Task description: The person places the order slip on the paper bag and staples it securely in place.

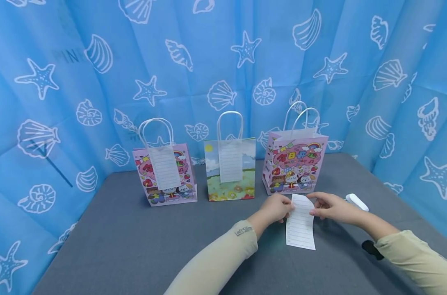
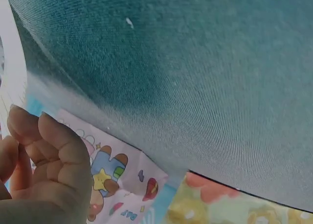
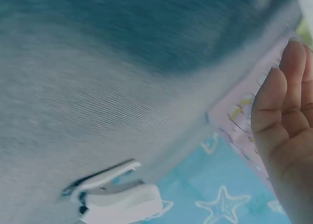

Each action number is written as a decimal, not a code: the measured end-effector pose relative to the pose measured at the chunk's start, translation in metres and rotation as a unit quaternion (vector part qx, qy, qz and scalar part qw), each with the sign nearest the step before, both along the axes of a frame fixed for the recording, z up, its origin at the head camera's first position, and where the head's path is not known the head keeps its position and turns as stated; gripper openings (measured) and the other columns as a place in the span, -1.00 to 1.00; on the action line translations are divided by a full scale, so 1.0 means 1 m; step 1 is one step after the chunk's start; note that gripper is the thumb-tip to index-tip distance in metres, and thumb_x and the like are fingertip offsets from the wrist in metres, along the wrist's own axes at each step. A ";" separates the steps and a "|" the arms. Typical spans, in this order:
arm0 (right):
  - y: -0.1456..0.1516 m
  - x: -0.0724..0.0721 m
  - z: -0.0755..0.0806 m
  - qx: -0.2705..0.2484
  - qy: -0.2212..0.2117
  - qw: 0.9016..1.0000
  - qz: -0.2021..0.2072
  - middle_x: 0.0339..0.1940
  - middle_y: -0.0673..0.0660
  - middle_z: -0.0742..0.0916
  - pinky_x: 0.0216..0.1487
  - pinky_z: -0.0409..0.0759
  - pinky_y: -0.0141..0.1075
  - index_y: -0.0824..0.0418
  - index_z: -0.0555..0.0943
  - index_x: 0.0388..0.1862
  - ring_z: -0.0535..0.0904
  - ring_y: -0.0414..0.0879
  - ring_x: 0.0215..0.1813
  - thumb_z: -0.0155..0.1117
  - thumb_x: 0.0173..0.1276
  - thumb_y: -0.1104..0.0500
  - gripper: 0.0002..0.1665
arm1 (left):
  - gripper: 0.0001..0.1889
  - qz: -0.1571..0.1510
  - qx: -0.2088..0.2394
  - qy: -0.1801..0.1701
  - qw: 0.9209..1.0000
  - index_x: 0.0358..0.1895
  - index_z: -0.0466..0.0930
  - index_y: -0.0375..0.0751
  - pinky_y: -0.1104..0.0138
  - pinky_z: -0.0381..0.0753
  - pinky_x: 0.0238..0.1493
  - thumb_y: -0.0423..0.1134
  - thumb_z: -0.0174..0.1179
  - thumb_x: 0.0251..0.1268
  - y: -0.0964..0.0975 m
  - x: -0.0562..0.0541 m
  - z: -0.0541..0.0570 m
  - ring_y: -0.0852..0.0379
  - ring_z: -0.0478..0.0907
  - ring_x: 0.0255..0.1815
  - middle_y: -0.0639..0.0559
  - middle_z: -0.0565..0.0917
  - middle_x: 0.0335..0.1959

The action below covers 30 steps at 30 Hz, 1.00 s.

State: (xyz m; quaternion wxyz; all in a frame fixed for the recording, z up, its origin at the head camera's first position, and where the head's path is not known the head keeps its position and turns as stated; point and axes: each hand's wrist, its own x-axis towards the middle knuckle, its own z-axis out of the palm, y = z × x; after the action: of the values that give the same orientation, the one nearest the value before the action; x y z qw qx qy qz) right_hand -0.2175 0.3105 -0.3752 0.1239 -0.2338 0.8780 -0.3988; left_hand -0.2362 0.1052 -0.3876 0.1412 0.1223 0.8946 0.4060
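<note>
Over the table, in the head view, a long slip of lined white paper (image 1: pixel 301 225) is held upright, its lower end hanging toward me. My left hand (image 1: pixel 276 209) pinches its left edge near the top. In the left wrist view, thumb and fingers of that left hand (image 2: pixel 49 170) meet at the paper (image 2: pixel 13 77). Around the slip's right edge is my right hand (image 1: pixel 332 207), thumb and index finger apart. Loosely bent fingers of the right hand (image 3: pixel 288 116) show in the right wrist view. Just behind stands a pink cartoon gift bag (image 1: pixel 295 164) with white handles.
At left is another pink gift bag (image 1: pixel 190 188), in the middle a landscape-print bag (image 1: pixel 212 188); lined slips (image 1: pixel 165 168) hang on both fronts. A white stapler (image 1: pixel 357 202) lies right of my right hand on the grey tabletop (image 1: pixel 135 246). A blue shell-print curtain (image 1: pixel 208 61) surrounds the table.
</note>
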 end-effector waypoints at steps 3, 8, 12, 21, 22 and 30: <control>-0.001 0.001 0.007 -0.001 0.007 0.999 -0.038 -0.34 0.12 0.61 -0.42 0.53 -0.26 0.62 0.25 0.29 0.54 -0.09 -0.38 0.20 0.45 0.18 -0.34 | -0.84 0.000 0.001 0.011 1.000 -0.26 0.73 -0.13 0.40 0.39 -0.64 -0.18 0.20 0.39 -0.002 0.000 0.003 0.20 0.37 -0.73 0.09 0.52 -0.66; -0.002 0.002 0.014 -0.013 0.005 0.996 -0.089 -0.31 0.20 0.58 -0.44 0.51 -0.25 0.58 0.26 0.31 0.54 -0.04 -0.38 0.17 0.48 0.15 -0.36 | -0.83 0.008 -0.002 0.027 1.000 -0.27 0.72 -0.11 0.39 0.32 -0.65 -0.14 0.19 0.39 -0.005 0.001 0.007 0.21 0.37 -0.72 0.11 0.52 -0.66; -0.004 0.003 0.017 -0.027 0.020 0.993 -0.109 -0.33 0.20 0.60 -0.40 0.53 -0.21 0.55 0.33 0.28 0.54 -0.01 -0.37 0.12 0.51 0.14 -0.43 | -0.80 0.008 -0.013 0.045 0.999 -0.35 0.69 -0.08 0.39 0.25 -0.67 -0.11 0.18 0.40 -0.006 0.002 0.009 0.21 0.33 -0.74 0.12 0.50 -0.68; -0.008 0.003 0.024 -0.039 0.064 0.986 -0.151 -0.37 0.20 0.63 -0.35 0.53 -0.25 0.42 0.53 -0.09 0.54 -0.02 -0.35 0.10 0.52 0.12 -0.68 | -0.76 0.006 0.020 0.047 0.999 -0.44 0.63 -0.10 0.40 0.28 -0.67 -0.14 0.17 0.41 -0.008 0.001 0.019 0.22 0.33 -0.72 0.12 0.51 -0.65; -0.008 0.003 0.024 -0.039 0.065 0.985 -0.154 -0.36 0.20 0.63 -0.35 0.53 -0.25 0.42 0.52 -0.09 0.54 -0.04 -0.35 0.10 0.53 0.12 -0.68 | -0.75 0.003 0.020 0.048 0.999 -0.46 0.61 -0.10 0.39 0.28 -0.66 -0.14 0.16 0.42 -0.009 0.000 0.020 0.21 0.33 -0.72 0.11 0.51 -0.65; -0.008 0.001 0.031 -0.048 0.088 0.982 -0.161 -0.36 0.20 0.63 -0.37 0.55 -0.28 0.47 0.52 -0.09 0.55 -0.07 -0.36 0.09 0.52 0.18 -0.70 | -0.81 0.001 0.014 0.062 0.998 -0.27 0.69 -0.10 0.38 0.30 -0.62 -0.12 0.15 0.43 -0.008 -0.005 0.027 0.20 0.35 -0.69 0.12 0.53 -0.65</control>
State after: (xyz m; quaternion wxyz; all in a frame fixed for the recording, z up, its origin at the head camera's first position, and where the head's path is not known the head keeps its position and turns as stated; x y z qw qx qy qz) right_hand -0.2165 0.3022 -0.3439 -0.0309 -0.1288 0.8914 -0.4334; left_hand -0.2408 0.0969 -0.3605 0.0840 0.1486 0.8958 0.4103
